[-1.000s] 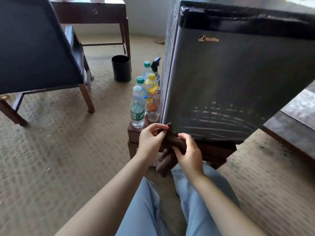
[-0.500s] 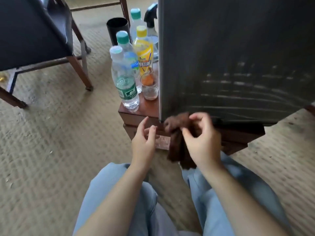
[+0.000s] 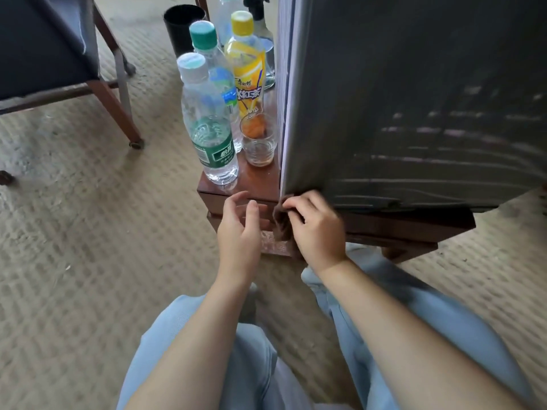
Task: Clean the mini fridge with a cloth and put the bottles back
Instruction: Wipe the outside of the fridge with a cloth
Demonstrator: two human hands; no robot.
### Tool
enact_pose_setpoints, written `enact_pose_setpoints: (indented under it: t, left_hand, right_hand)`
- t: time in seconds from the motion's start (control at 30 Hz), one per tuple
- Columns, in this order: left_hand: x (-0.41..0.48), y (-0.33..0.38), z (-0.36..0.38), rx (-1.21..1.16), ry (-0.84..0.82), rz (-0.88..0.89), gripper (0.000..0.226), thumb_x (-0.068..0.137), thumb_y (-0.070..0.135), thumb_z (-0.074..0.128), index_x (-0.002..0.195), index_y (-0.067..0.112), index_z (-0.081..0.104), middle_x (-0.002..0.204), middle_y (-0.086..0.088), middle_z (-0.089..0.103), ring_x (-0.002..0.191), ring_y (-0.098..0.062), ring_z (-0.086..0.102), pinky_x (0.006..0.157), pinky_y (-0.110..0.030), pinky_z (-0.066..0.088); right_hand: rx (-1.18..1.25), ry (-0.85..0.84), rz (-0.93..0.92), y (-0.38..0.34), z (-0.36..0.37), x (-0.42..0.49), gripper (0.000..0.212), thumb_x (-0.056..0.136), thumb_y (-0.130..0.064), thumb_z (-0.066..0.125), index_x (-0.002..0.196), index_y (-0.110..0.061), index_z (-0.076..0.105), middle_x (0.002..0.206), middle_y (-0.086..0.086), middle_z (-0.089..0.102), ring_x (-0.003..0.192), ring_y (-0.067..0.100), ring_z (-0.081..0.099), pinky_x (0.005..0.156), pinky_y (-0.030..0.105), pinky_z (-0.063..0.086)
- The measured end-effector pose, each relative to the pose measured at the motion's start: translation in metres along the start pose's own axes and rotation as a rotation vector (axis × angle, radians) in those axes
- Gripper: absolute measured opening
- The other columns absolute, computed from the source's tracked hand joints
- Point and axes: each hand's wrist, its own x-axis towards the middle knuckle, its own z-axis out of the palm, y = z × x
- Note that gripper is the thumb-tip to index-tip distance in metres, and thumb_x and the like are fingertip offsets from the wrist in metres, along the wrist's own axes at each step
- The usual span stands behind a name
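Right hand point(image 3: 316, 229) pinches cloth point(image 3: 280, 224) at fridge's point(image 3: 414, 99) seven-o'clock corner; left hand point(image 3: 239, 232) loose, empty. Wiping step; next, probably sweep toward three.

Since 1.0 s ago the left hand point(image 3: 239, 235) has let go of the cloth point(image 3: 281, 221); its fingers are now loosely spread just left of it. Only the right hand point(image 3: 318, 229) keeps its grip, with the cloth now bunched against the lower-left corner of the mini fridge point(image 3: 414, 99).

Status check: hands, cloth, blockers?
Right hand pinches cloth at fridge lower corner. Left hand open, empty. Bottles and glass beside fridge, clear of hands.
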Motion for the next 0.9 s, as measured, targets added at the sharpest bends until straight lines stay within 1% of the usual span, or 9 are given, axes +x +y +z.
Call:
enact_pose_setpoints:
  t: [0.07,0.17,0.3,0.37,0.43,0.53,0.67,0.77,0.9]
  left_hand:
    - [0.001,0.0,0.001,0.006,-0.015,0.007,0.018,0.098,0.025,0.047,0.115,0.019,0.052,0.092,0.002,0.071,0.083,-0.015,0.07,0.083,-0.047,0.054]
    - [-0.001,-0.001,0.0,0.083,-0.029,0.054,0.02,0.096,0.029,0.049,0.113,0.021,0.055,0.092,0.006,0.07,0.087,-0.006,0.066,0.086,-0.04,0.052]
    - [-0.001,-0.001,-0.003,0.138,-0.011,0.11,0.016,0.097,0.021,0.051,0.112,0.018,0.057,0.087,0.012,0.066,0.082,0.005,0.061,0.079,-0.025,0.048]
    - [-0.003,0.001,-0.002,0.143,-0.005,0.123,0.017,0.097,0.019,0.051,0.112,0.016,0.057,0.081,0.015,0.061,0.077,0.003,0.058,0.075,-0.023,0.047]
    - [-0.005,0.003,0.002,0.128,-0.021,0.113,0.017,0.098,0.019,0.05,0.113,0.015,0.057,0.08,0.014,0.062,0.077,0.001,0.06,0.077,-0.023,0.048]
    - [-0.009,0.004,0.008,0.087,-0.039,0.086,0.017,0.099,0.02,0.046,0.112,0.019,0.056,0.087,0.012,0.069,0.085,-0.003,0.064,0.085,-0.034,0.051]
    - [-0.007,0.002,0.014,0.026,-0.035,0.038,0.019,0.097,0.027,0.044,0.109,0.024,0.057,0.088,0.011,0.071,0.088,-0.009,0.066,0.086,-0.047,0.051]
    - [-0.006,0.002,0.016,0.009,-0.016,0.019,0.022,0.092,0.035,0.042,0.107,0.026,0.056,0.087,0.009,0.072,0.091,-0.013,0.067,0.086,-0.052,0.05]
    - [-0.008,0.005,0.019,0.024,-0.022,0.024,0.016,0.097,0.025,0.044,0.107,0.024,0.057,0.086,0.007,0.071,0.089,-0.013,0.067,0.085,-0.049,0.051]
  right_hand:
    - [-0.04,-0.025,0.011,0.006,0.004,-0.001,0.009,0.075,-0.008,0.067,0.079,-0.015,0.072,0.08,0.002,0.063,0.07,0.024,0.062,0.06,0.032,0.046]
    - [-0.052,-0.004,0.035,0.0,-0.005,0.002,0.01,0.074,-0.007,0.068,0.077,-0.015,0.072,0.079,0.0,0.065,0.072,0.024,0.062,0.058,0.032,0.05]
    - [0.018,0.347,-0.093,-0.029,-0.056,0.036,0.01,0.081,-0.001,0.069,0.082,-0.01,0.074,0.084,0.003,0.069,0.079,0.024,0.058,0.077,0.032,0.049]
    - [0.065,0.545,-0.105,-0.036,-0.082,0.055,0.008,0.081,0.004,0.068,0.083,-0.003,0.073,0.086,0.01,0.067,0.085,0.021,0.061,0.084,0.024,0.048]
    - [0.049,0.641,-0.092,-0.037,-0.088,0.058,0.009,0.083,0.005,0.067,0.087,0.0,0.073,0.092,0.015,0.065,0.092,0.018,0.06,0.09,0.019,0.045]
    - [0.026,0.536,-0.085,-0.025,-0.065,0.03,0.016,0.09,0.002,0.062,0.101,0.0,0.072,0.106,0.021,0.062,0.104,0.021,0.058,0.099,0.024,0.044]
    - [-0.046,0.367,-0.154,-0.01,-0.04,0.011,0.038,0.088,-0.02,0.07,0.122,-0.003,0.062,0.126,0.019,0.048,0.115,0.03,0.053,0.104,0.038,0.044]
    - [-0.097,0.375,-0.203,0.002,-0.031,0.01,0.038,0.086,-0.01,0.07,0.122,-0.012,0.057,0.126,0.012,0.042,0.114,0.027,0.053,0.099,0.036,0.048]
    - [-0.125,0.203,-0.172,0.031,-0.019,-0.011,0.028,0.083,-0.007,0.062,0.11,-0.013,0.062,0.12,0.006,0.043,0.105,0.023,0.055,0.083,0.032,0.053]
